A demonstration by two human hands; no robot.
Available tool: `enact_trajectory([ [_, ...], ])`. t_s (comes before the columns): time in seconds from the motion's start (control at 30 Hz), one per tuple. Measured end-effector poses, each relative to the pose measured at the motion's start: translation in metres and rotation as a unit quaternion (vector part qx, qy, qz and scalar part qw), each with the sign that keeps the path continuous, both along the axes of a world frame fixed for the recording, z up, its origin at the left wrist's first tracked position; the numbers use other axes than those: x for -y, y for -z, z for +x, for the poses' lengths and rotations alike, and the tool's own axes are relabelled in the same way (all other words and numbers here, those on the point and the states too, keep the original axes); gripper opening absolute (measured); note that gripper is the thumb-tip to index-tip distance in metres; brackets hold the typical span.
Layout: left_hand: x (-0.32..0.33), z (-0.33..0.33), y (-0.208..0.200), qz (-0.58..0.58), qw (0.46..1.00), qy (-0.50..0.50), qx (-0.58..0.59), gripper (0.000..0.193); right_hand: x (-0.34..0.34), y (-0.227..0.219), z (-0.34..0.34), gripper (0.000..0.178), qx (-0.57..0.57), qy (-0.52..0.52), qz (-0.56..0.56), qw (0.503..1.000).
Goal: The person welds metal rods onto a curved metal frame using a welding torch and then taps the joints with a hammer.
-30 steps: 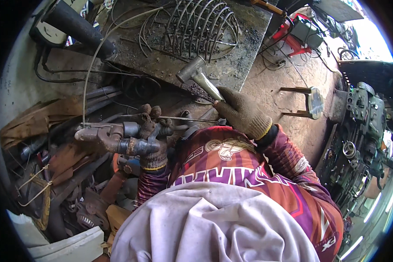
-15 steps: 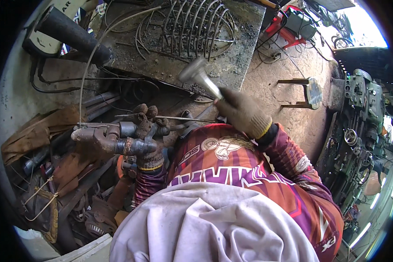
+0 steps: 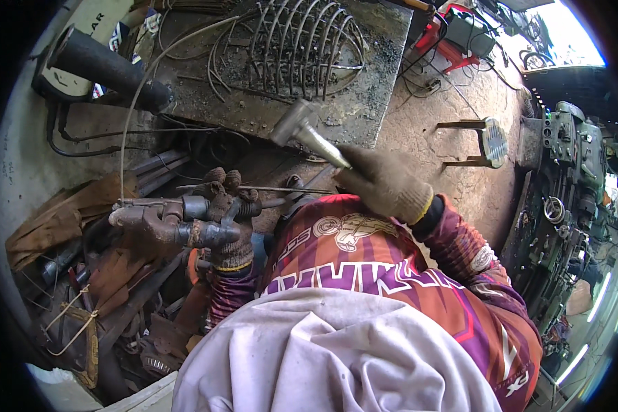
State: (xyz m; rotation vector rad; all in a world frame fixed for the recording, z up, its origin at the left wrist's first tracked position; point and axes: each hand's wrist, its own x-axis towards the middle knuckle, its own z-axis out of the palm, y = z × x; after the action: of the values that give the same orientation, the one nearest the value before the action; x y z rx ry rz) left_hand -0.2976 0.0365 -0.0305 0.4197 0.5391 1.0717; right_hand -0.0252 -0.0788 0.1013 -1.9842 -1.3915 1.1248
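Observation:
My right hand, in a brown knit work glove, is closed around the handle of a hammer. The hammer's metal head is raised, pointing left, over the near edge of the bench. My left hand, gloved the same way, has its fingers curled around a thin metal rod beside a rusty pipe fixture. The fixture partly covers this hand. A long curved wire rises from the fixture's left end and arcs to the bench.
A rib-like cage of bent rods lies on the dirty metal bench. At right stand a small stool and a lathe-like machine. Scrap metal and brown cloth crowd the left. Cables and a red stand sit at far right.
The hammer and my right hand have shifted slightly left, with the hammer head a little lower. My left hand stays at the fixture. The whole view has shifted slightly.

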Motion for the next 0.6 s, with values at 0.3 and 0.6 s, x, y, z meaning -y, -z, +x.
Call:
enact_trajectory([
  [0.3, -0.002, -0.003, -0.006, 0.007, 1.000, 0.005, -0.003, 0.044, 0.005, 0.014, 0.015, 0.042, 0.000, -0.015, -0.042, 0.999],
  [0.6, 0.001, 0.008, -0.025, 0.019, 0.995, 0.079, 0.061, 0.041, 0.015, 0.021, 0.015, 0.041, -0.020, -0.014, -0.017, 1.000],
])
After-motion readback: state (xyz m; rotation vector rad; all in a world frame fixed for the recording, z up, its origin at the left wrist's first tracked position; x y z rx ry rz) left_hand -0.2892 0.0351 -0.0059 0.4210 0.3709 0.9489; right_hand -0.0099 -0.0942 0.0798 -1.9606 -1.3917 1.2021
